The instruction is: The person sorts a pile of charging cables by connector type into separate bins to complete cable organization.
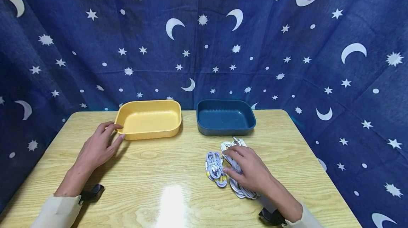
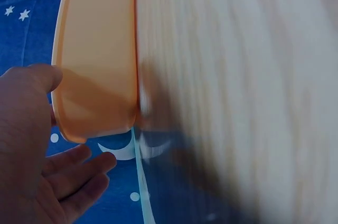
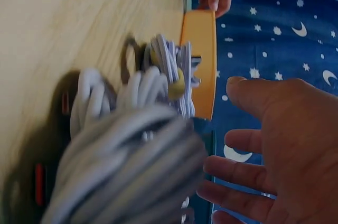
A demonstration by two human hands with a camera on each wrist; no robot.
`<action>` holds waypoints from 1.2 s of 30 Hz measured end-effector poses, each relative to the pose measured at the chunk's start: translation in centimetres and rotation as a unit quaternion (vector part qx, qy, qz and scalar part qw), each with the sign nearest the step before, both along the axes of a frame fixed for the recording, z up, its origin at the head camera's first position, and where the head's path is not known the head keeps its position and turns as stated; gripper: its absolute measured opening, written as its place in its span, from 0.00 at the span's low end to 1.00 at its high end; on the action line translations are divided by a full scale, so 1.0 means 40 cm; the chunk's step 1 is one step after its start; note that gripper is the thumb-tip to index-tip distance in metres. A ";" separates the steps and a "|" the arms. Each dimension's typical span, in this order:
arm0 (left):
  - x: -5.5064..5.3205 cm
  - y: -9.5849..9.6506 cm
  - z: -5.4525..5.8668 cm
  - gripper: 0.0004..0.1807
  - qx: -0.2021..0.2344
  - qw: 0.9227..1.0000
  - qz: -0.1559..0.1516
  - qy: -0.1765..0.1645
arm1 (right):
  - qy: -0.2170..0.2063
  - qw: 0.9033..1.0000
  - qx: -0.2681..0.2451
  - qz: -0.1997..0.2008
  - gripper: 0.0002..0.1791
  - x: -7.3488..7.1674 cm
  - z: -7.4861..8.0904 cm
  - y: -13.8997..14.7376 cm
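Observation:
My left hand (image 1: 97, 148) is at the front left corner of a yellow tray (image 1: 148, 135), its thumb outside and a finger over the rim, pinching the wall. In the left wrist view the other fingers spread past the tray's end. Above several coiled cables my right hand (image 1: 251, 169) hovers with loosely bent fingers, holding nothing. A pale lilac coiled cable (image 1: 216, 169) with yellow ties lies left of that hand. Grey-white coiled cables (image 1: 243, 191) lie partly hidden under it. The right wrist view shows a thick grey coil (image 3: 132, 166) beside the spread fingers.
A dark blue tray (image 1: 226, 131) stands behind the cables, right of the yellow one. Both trays are near the back edge of the wooden table (image 1: 143, 178). A blue star-and-moon cloth (image 1: 204, 44) hangs behind. Each wrist wears a black band (image 1: 90, 194).

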State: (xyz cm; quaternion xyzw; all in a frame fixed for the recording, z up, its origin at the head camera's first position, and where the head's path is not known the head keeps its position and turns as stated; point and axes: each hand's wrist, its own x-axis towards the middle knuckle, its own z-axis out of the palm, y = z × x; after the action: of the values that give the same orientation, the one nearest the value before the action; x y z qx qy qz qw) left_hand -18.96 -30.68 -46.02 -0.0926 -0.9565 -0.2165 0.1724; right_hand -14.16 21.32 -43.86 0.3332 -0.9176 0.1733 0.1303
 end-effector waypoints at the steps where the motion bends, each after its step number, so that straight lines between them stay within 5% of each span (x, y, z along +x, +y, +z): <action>1: -0.001 0.001 0.001 0.20 0.001 1.000 -0.001 0.000 | 0.000 1.000 0.002 0.002 0.27 0.002 -0.001 -0.004; 36: -0.005 0.010 -0.001 0.19 0.009 1.000 0.003 -0.028 | 0.035 0.998 0.047 0.029 0.30 0.027 -0.032 -0.098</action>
State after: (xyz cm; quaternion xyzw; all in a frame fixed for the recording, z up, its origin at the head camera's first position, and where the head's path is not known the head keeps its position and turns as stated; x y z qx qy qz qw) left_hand -19.17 -30.27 -46.06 -0.0817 -0.9592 -0.2271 0.1471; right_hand -13.10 17.40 -45.14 0.3717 -0.9094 0.1220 0.1411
